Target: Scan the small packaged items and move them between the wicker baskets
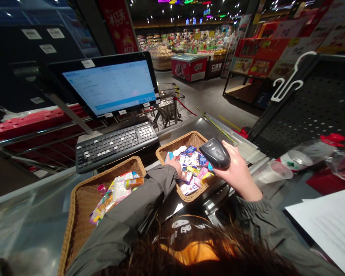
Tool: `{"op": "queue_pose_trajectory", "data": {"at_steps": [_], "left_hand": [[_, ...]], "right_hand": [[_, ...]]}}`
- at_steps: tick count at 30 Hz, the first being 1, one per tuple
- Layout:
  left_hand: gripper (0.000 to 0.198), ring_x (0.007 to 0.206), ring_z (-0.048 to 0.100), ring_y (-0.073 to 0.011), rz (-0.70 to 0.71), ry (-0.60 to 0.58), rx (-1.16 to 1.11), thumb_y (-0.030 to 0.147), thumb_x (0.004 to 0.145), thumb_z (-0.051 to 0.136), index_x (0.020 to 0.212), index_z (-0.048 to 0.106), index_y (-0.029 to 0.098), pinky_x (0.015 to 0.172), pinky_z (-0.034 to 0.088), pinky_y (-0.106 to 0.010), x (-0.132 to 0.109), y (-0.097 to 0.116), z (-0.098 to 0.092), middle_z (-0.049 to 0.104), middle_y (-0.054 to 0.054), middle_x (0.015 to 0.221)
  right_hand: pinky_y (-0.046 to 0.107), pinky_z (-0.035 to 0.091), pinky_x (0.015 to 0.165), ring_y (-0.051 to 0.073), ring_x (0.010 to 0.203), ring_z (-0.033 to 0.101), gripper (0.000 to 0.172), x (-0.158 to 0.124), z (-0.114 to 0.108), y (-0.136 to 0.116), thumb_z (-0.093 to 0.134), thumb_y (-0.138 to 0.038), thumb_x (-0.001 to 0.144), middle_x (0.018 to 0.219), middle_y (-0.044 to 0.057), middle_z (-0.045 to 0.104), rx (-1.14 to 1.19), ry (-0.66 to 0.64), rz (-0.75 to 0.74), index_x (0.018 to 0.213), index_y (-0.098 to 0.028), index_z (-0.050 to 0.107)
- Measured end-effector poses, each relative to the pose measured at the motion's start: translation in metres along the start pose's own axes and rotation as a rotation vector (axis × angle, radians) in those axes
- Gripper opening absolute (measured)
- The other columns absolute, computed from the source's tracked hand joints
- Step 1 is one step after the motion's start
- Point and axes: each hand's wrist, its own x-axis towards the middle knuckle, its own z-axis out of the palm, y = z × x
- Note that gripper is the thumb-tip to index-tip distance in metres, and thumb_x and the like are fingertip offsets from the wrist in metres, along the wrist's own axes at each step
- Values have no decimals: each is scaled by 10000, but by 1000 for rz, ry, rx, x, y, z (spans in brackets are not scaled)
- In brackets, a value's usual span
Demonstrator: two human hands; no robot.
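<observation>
My right hand is wrapped round a black handheld barcode scanner, held over the right side of a small wicker basket. Colourful small snack packets fill that basket. My left hand reaches in at the basket's left side, its fingers bent down among the packets. A light blue item shows at its fingers; whether they hold it is hidden. Under my left sleeve stands a larger wicker basket, with several mixed packets and a small orange bottle in it.
A black keyboard and a lit monitor stand behind the baskets. To the right are plastic cups, a red-capped bottle and paper sheets. A white hanger hangs on the black perforated panel.
</observation>
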Motion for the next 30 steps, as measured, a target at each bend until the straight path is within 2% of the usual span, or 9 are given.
{"op": "queue_pose_trajectory", "data": {"at_steps": [4,9,12,14,17,20,24,27,30], "left_hand": [[553,1314,427,-423,-14,-23,65,594,590,790,934,745,163,1136,-27,-705,2,5,1,696,-175,1172],[494,1224,502,-419,33,-21,93,477,544,853,894,753,144,1145,18,-699,6,14,6,716,-174,1072],[517,1280,457,-426,64,67,73,388,493,884,915,753,119,1153,32,-693,2,18,2,675,-207,1178],[524,1364,379,-415,80,157,53,378,521,869,972,747,141,1163,9,-681,-6,13,-8,577,-209,1355],[566,1473,212,-402,135,385,-114,419,618,809,1136,709,214,1166,-3,-683,-25,-9,-29,337,-144,1580],[675,1500,162,-388,259,575,-487,476,662,776,1282,640,245,1185,144,-629,-52,-44,-54,264,-110,1617],[819,1478,258,-364,472,622,-864,700,734,609,1331,594,140,1145,337,-484,-93,-80,-80,378,-164,1540],[952,1451,282,-413,483,659,-1029,833,648,566,1290,621,133,1107,376,-489,-117,-90,-86,398,-162,1527],[933,1409,330,-440,449,754,-1127,840,604,578,1236,670,160,1108,364,-519,-134,-98,-84,343,-123,1567]], "right_hand": [[677,271,1136,387,1365,459,600,-2,-1,0,684,-386,757,1308,189,616,-5,-5,6,1302,-178,544],[683,275,1133,394,1368,453,606,-4,-2,0,679,-385,765,1319,205,606,-3,-18,3,1307,-155,541],[673,273,1138,384,1374,449,596,-5,-2,1,674,-365,767,1323,192,608,-2,-9,-1,1314,-174,540],[671,276,1136,383,1374,450,587,-6,-2,3,673,-361,765,1330,186,605,-1,-8,-5,1311,-187,545],[682,283,1128,390,1362,462,592,-6,-4,6,671,-386,770,1327,192,603,-7,5,-11,1311,-187,539],[684,297,1121,398,1347,476,582,-3,-5,3,666,-400,776,1309,196,610,3,44,-46,1301,-184,536],[692,284,1128,403,1371,446,588,11,-5,-15,681,-399,765,1315,180,597,42,37,-158,1299,-215,516],[706,257,1135,405,1401,400,563,24,-6,-39,663,-356,774,1314,173,586,69,-5,-289,1297,-212,512],[718,222,1142,406,1434,340,507,35,-5,-67,624,-331,804,1373,159,551,75,-69,-418,1291,-223,537]]}}
